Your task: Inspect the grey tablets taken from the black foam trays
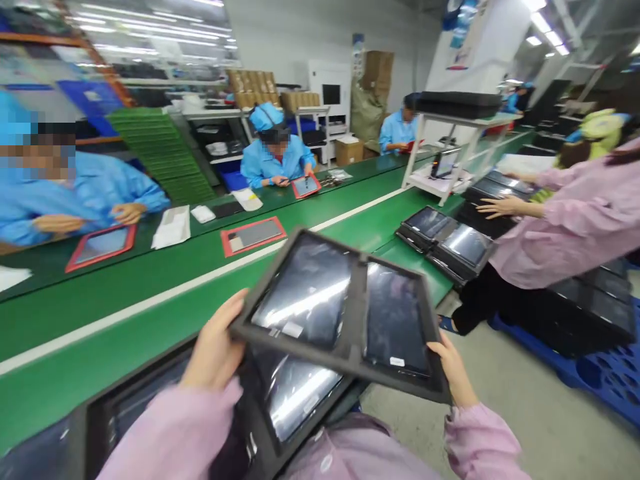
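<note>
Between my two hands is a dark foam tray [356,347] with two glossy black screens set side by side, each in its own recess. My left hand [219,343] grips the tray's left end, fingers wrapped around the edge. On the right end, my right hand [453,370] holds the corner with the thumb on top. The tray is tilted, its right side lower. Below it, partly hidden, lies another foam tray [285,457] with a screen [300,393] in it. A further dark screen [145,393] shows behind my left forearm.
A green conveyor table [125,333] runs across, carrying red-framed tablets [253,235]. Several co-workers in blue sit beyond it. At right, a person in pink [560,213] reaches over stacked screen trays [445,241]. A blue pallet [600,380] is on the floor, and a white shelf [450,127] straddles the table.
</note>
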### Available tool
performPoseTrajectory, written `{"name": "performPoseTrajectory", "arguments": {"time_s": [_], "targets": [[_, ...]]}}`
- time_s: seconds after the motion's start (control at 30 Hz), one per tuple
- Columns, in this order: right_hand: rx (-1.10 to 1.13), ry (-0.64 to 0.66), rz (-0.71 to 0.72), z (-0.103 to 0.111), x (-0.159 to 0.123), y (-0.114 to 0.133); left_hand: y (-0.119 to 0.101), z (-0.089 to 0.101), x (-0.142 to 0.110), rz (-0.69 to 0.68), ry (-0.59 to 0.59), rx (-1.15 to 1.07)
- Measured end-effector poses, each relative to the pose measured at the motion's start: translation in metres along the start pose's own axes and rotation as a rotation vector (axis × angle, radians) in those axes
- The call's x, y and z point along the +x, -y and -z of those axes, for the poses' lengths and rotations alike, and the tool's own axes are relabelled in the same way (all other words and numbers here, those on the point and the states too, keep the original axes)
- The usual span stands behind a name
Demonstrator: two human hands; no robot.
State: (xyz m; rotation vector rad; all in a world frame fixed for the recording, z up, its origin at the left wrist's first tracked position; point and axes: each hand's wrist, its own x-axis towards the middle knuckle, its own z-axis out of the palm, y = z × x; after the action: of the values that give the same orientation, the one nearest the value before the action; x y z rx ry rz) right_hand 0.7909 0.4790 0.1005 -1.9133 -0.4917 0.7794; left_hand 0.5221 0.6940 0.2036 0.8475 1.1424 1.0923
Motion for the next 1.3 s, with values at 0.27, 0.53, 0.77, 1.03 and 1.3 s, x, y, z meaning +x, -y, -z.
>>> {"name": "performPoseTrajectory", "arguments": {"time_s": [0.27,0.53,0.77,1.03,1.3], "targets": [[0.408,-0.444,-0.109,-0.005,0.02,-0.056,0.041,-0.088,0.029,0.243,0.252,-0.153],[0.234,-0.486,-0.157,-0.068,0.026,-0.091,0.016,0.037,-0.005,0.071,0.072,0.013],[-0.348,-0.329,-0.264,-0.035,0.008,-0.08,0.013,0.199,-0.056,-0.2,-0.641,0.336],[-0.568,-0.028,0.626,-0.128,0.008,0.08,0.065,0.273,-0.083,-0.198,-0.299,1.103],[-0.805,0.677,1.48,-0.275,-0.056,0.089,0.069,0.246,-0.12,-0.345,0.383,1.607]]}}
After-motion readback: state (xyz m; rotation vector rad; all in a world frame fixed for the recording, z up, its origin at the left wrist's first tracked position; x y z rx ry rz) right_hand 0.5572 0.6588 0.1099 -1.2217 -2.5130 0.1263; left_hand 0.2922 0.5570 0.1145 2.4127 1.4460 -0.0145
